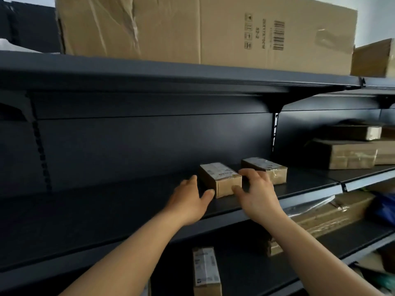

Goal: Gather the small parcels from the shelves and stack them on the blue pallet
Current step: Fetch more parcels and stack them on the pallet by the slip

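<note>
Two small cardboard parcels lie on the middle dark shelf point(106, 201). The nearer parcel point(220, 178) has a white label on top and sits between my hands. My left hand point(190, 199) is at its left side, thumb touching its front lower corner, fingers spread. My right hand point(256, 193) reaches to its right side, thumb on its front face, fingers spread above the gap between both parcels. The second parcel point(271, 169) lies just behind my right fingers. A third small parcel point(206, 272) stands on the shelf below. The blue pallet is not in view.
A large cardboard box point(192, 30) fills the top shelf. Stacked taped boxes point(350, 152) sit on the right bay of the middle shelf. Longer wrapped cartons point(327, 218) lie on the lower right shelf. The shelf's back panel is dark metal.
</note>
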{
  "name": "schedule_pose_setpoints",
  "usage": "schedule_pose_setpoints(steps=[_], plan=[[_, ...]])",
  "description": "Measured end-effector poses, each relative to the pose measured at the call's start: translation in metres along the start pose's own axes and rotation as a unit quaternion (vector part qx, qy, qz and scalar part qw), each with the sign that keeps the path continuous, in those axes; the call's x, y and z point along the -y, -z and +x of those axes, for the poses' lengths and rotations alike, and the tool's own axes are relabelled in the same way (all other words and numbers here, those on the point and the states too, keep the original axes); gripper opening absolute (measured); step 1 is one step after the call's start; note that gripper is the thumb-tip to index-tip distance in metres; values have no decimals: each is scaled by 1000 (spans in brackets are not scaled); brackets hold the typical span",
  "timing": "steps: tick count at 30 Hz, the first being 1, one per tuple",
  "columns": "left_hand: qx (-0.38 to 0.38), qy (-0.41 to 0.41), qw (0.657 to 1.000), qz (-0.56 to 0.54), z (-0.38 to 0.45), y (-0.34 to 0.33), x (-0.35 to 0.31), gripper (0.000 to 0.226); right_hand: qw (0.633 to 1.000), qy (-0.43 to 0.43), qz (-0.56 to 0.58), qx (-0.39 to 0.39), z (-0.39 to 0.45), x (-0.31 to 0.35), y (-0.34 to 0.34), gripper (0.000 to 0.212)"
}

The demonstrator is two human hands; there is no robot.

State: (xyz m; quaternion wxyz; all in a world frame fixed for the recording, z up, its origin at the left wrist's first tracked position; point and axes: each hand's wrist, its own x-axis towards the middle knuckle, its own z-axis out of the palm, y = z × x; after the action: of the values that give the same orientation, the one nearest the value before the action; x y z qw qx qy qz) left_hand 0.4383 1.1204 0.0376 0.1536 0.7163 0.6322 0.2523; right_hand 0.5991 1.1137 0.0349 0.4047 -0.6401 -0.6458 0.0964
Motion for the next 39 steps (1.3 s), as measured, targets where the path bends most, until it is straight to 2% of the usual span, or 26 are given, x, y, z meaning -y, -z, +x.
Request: schedule_pose_setpoints(steps=[8,15,16,19,21,23,26,28,36,39], plan=[[27,28,999,-25,84,-23,-10,67,995,-71,-29,-63,63,-37,8,67],[60,42,996,-57,129,-44,-8,94,989,-124,-30,-69,115,-77,14,73],[69,44,994,-76,132,-44,-11,89,989,-129,-28,-71,123,-84,16,74],[80,55,987,-125,144,-46,-18,56,986,-142,-11,-82,146,-103,21,74],[77,73,981,-162,152,-48,-22,46,986,-157,3,-63,163,-117,23,75],[78,92,975,-186,159,-51,-26,40,983,-180,21,-13,178,-128,24,73],[74,125,969,-202,166,-58,-31,32,981,-176,45,61,194,-141,24,48],[71,145,965,-205,170,-62,-32,29,983,-152,56,91,200,-144,24,43],[7,179,948,-264,156,-74,-40,31,966,-95,171,170,193,-142,13,37],[-31,176,942,-284,145,-78,-41,47,954,-72,233,176,185,-135,7,37]])
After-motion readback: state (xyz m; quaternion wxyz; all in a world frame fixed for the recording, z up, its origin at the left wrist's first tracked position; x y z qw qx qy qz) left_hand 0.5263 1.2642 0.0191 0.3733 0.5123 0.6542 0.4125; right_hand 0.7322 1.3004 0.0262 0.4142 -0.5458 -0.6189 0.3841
